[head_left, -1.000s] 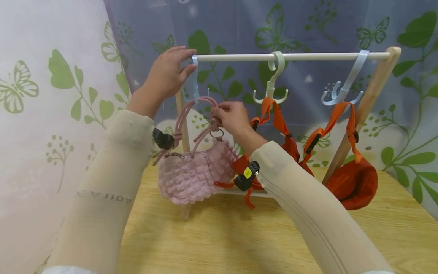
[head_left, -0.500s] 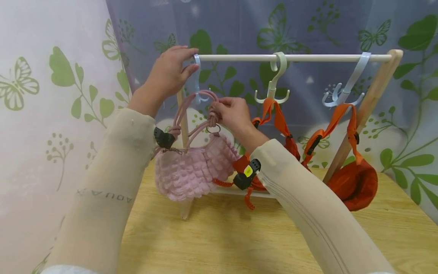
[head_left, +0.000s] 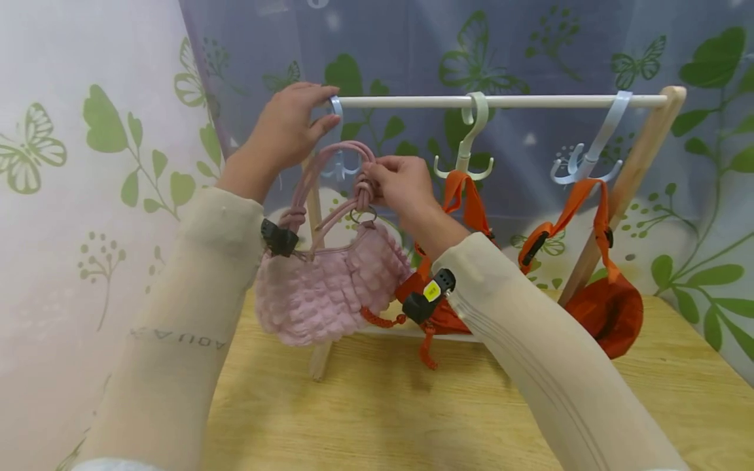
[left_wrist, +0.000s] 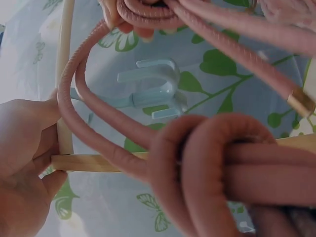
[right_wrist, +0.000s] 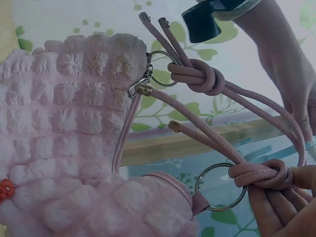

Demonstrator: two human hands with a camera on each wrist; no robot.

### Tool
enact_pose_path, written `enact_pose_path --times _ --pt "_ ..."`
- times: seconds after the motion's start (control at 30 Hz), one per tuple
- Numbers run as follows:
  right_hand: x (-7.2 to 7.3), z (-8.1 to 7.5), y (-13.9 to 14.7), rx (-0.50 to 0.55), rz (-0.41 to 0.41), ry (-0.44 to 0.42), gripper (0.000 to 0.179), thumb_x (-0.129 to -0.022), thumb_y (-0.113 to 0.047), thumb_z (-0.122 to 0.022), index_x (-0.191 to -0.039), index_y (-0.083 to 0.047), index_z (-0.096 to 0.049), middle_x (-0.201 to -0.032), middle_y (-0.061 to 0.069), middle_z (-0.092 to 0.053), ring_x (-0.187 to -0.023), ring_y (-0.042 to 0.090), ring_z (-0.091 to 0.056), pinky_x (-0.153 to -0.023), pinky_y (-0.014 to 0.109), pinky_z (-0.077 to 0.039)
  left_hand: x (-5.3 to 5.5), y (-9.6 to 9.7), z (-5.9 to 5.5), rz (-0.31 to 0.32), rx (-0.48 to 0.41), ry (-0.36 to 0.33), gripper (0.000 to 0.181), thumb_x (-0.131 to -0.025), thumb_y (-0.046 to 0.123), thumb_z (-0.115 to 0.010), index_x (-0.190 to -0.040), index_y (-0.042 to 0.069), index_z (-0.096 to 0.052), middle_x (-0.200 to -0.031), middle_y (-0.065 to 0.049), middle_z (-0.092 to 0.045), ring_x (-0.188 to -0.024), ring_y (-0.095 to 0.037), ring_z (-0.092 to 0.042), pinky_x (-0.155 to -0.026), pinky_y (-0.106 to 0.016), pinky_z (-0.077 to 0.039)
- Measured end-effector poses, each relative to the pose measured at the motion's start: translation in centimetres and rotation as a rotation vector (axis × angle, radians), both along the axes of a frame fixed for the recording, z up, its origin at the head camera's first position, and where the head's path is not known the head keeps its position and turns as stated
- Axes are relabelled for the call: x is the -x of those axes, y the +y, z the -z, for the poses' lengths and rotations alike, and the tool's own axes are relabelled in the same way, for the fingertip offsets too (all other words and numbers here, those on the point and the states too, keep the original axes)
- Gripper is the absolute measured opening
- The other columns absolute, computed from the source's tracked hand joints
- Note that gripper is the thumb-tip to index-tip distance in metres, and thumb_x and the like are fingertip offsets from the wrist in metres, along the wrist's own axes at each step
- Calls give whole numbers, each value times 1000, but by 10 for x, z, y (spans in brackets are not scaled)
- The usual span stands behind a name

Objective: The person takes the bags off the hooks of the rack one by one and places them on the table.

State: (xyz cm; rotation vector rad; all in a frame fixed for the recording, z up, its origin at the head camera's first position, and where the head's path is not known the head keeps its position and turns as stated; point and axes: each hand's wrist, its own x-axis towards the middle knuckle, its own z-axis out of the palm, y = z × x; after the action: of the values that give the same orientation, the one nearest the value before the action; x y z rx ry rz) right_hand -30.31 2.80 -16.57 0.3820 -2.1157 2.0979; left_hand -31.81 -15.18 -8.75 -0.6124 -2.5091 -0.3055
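Note:
A pink puffy handbag (head_left: pixel 312 297) hangs from its cord handle (right_wrist: pixel 256 96), tilted down to the left. My right hand (head_left: pixel 406 186) pinches the handle's knot (right_wrist: pixel 269 175), just above a metal ring (right_wrist: pixel 220 187). At the left end of the white rod (head_left: pixel 406 102), my left hand (head_left: pixel 288 124) holds the top of a light blue multi-prong hook (left_wrist: pixel 153 96), fingers over the rod and thumb below. The handle's loop stands in front of this hook in the head view. In the left wrist view the prongs show through the loop, with no cord on them.
A pale green hook (head_left: pixel 465 147) and another light blue hook (head_left: pixel 607 131) hang along the rod, bearing orange bags (head_left: pixel 607 314) by their straps. Wooden legs (head_left: pixel 633 176) support the rack on a wood-grain table (head_left: pixel 377 418). A patterned wall stands behind.
My right hand has lifted the handle up and slightly left, off the blue hook's prong, and the handbag has swung left and toward me. My left hand has stayed on the hook.

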Motion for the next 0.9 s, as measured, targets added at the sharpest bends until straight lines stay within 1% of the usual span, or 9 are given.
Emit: enact_pose_path --times 0.13,0.33,0.6,0.9 --pt "-6 -5 4 -10 0 -35 28 -96 -18 -62 -116 1 -69 -95 14 -68 -80 23 -70 -77 33 -58 -1 -1 -1 -12 10 -22 51 -102 26 -52 -148 9 -40 -148 -16 -43 -136 -33 -39 -113 -48 -30" --pt "-15 -7 14 -30 -7 -69 28 -96 -21 -62 -116 -2 -69 -100 15 -69 -85 25 -71 -78 33 -58 -1 0 -4 -25 31 -43 51 -102 27 -50 -149 10 -39 -149 -16 -42 -136 -34 -38 -113 -49 -29" --pt "-23 -2 27 7 -43 -74 29 -97 -20 -61 -118 -2 -68 -104 16 -70 -85 24 -70 -80 34 -57 -2 2 -6 -30 31 -65 51 -102 28 -50 -149 11 -39 -150 -15 -41 -137 -34 -37 -114 -49 -28" --pt "-37 11 34 25 -94 -76 28 -98 -18 -60 -118 1 -68 -104 16 -72 -84 22 -71 -80 35 -57 -4 0 -7 -30 37 -74 51 -103 28 -50 -150 11 -39 -149 -15 -42 -137 -35 -37 -114 -49 -27"
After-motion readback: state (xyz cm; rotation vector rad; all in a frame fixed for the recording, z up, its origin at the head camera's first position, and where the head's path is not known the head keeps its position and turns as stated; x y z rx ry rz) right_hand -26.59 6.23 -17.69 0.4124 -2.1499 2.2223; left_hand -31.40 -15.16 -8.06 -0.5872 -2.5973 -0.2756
